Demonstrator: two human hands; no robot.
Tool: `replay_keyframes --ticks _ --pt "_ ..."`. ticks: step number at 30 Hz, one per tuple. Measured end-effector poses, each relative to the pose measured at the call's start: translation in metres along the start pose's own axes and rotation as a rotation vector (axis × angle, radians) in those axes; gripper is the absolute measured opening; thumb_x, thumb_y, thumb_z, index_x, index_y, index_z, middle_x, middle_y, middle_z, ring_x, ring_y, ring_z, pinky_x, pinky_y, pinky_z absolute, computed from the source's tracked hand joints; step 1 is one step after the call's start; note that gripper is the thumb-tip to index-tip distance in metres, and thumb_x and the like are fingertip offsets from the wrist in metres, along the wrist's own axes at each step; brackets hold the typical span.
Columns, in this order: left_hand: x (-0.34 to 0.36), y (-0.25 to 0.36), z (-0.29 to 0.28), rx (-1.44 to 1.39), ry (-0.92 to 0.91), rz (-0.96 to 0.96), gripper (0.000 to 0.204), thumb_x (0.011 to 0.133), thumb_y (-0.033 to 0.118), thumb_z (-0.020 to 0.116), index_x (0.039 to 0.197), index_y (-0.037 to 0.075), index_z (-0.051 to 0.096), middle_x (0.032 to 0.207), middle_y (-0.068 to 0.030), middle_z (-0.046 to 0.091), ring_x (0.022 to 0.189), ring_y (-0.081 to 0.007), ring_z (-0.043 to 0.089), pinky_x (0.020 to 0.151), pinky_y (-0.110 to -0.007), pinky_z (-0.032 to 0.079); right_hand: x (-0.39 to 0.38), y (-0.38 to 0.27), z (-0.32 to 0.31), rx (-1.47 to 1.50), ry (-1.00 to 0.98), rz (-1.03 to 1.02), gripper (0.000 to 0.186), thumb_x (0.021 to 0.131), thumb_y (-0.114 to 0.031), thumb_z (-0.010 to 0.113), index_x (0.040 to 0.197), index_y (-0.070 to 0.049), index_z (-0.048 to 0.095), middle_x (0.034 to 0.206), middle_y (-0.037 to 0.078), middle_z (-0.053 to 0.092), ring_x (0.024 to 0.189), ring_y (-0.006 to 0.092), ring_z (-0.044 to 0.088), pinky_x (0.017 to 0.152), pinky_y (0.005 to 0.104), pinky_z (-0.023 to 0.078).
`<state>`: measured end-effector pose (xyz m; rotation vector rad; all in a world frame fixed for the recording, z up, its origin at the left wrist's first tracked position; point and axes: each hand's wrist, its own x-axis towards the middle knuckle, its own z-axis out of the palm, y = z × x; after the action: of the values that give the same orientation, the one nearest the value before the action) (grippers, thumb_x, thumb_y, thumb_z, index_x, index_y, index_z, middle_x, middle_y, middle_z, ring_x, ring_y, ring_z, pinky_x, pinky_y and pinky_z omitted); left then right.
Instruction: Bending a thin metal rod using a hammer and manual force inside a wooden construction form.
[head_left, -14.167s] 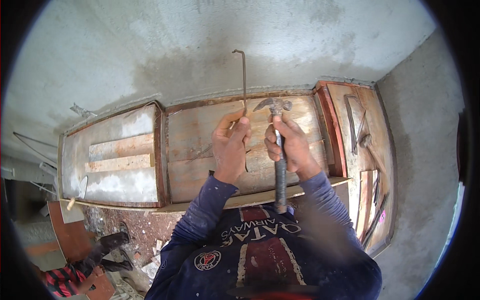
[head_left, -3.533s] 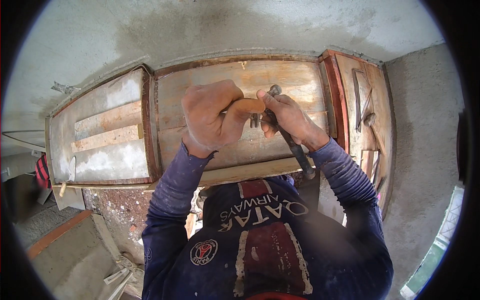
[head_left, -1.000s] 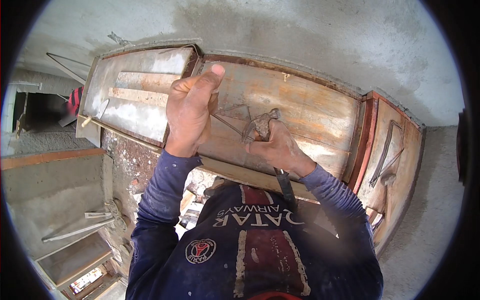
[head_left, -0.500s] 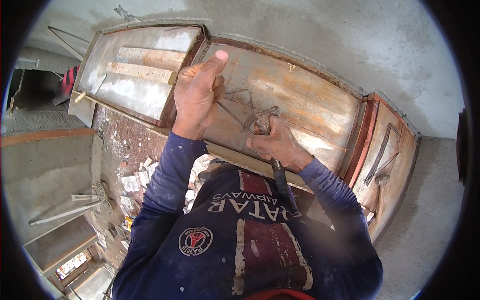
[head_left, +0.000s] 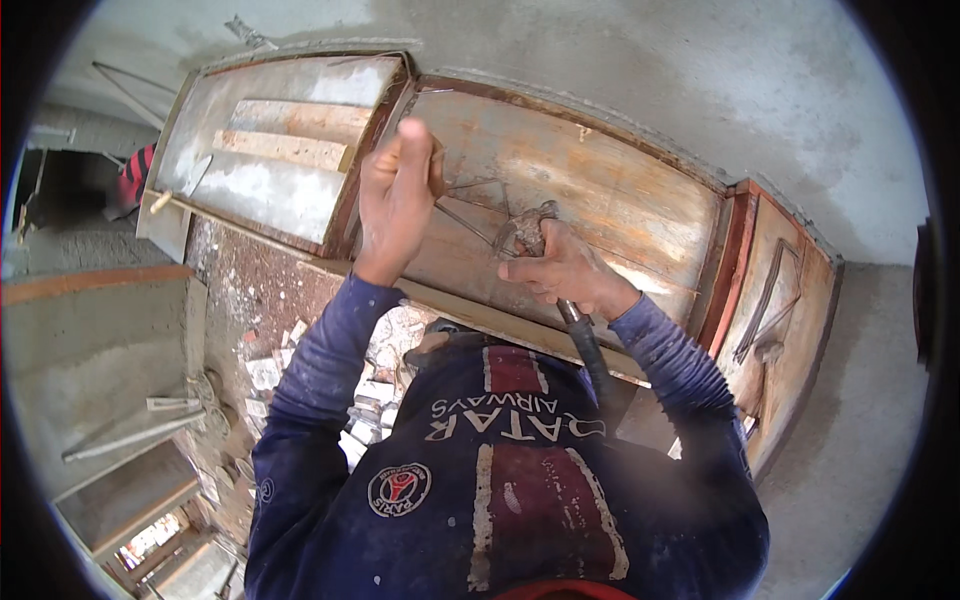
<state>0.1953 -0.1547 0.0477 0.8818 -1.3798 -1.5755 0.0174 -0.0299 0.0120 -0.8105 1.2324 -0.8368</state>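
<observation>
My right hand point(head_left: 578, 272) grips a hammer point(head_left: 588, 340) close below its head, over the middle board. The worn hammer head point(head_left: 525, 228) points away from me, and the dark handle runs back toward my shirt. My left hand point(head_left: 397, 195) is raised at the left end of this board with its fingers curled closed and the thumb up. Whatever those fingers hold, if anything, is hidden. Between the hands, a thin bent metal rod point(head_left: 465, 222) shows against the board; its left end passes behind my left hand. The wooden board point(head_left: 600, 190) is stained and dusty.
On the left panel lie two wooden strips point(head_left: 285, 148) and a trowel point(head_left: 198, 176). Another bent rod point(head_left: 770, 300) and a small hammer-like tool point(head_left: 768, 352) rest on the right panel. Broken rubble point(head_left: 375, 395) covers the floor below. A striped sleeve point(head_left: 136, 172) shows at far left.
My left hand has turned and shifted slightly left and down. The right hand with the hammer has moved a little to the right.
</observation>
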Motion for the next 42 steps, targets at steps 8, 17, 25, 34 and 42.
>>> replay_keyframes --ticks 8,17,25,34,42 --pt "-0.034 0.028 -0.011 1.152 -0.566 1.238 0.033 0.082 0.022 0.074 0.109 0.005 0.065 0.098 -0.0078 0.063 0.111 -0.0293 0.061 0.112 -0.044 0.043 -0.031 0.0 -0.015 0.249 -0.107 0.204 0.033 0.085 -0.014 0.079 0.094 -0.006 0.048 0.069 -0.004 0.047 0.051 0.0051 0.042 0.041 0.0239 0.03" --pt "-0.032 0.062 0.009 1.453 -1.017 1.095 0.03 0.081 0.04 0.071 0.073 0.015 0.056 0.064 0.0018 0.045 0.063 -0.0162 0.054 0.061 -0.031 0.041 -0.075 -0.014 -0.004 0.412 -0.305 0.349 0.02 0.089 -0.007 0.073 0.092 -0.006 0.053 0.061 -0.007 0.041 0.048 0.0033 0.036 0.041 0.0241 0.027" --pt "-0.053 0.05 0.019 1.346 -0.935 1.248 0.02 0.058 0.027 0.067 0.062 0.018 0.05 0.062 0.0024 0.04 0.057 -0.013 0.05 0.056 -0.029 0.038 -0.107 0.007 0.011 0.62 -0.297 0.312 0.016 0.091 -0.005 0.07 0.093 -0.004 0.054 0.06 -0.008 0.039 0.047 0.0026 0.035 0.042 0.0234 0.026" --pt "-0.059 0.057 0.011 1.172 -0.988 1.177 0.021 0.052 0.025 0.068 0.064 0.016 0.053 0.058 0.0031 0.037 0.053 -0.0138 0.048 0.051 -0.031 0.035 -0.125 0.018 0.036 0.932 -0.339 0.292 0.019 0.09 -0.001 0.067 0.104 0.0 0.053 0.064 -0.005 0.043 0.046 0.0004 0.035 0.036 0.0188 0.029" --pt "-0.084 0.04 -0.01 1.134 -0.946 0.923 0.025 0.07 0.036 0.076 0.07 0.016 0.06 0.06 0.0019 0.047 0.057 -0.0162 0.055 0.054 -0.033 0.041 -0.122 0.018 0.04 0.88 -0.363 0.38 0.018 0.092 -0.007 0.067 0.103 0.0 0.055 0.06 -0.006 0.041 0.045 0.0009 0.035 0.038 0.0186 0.029"
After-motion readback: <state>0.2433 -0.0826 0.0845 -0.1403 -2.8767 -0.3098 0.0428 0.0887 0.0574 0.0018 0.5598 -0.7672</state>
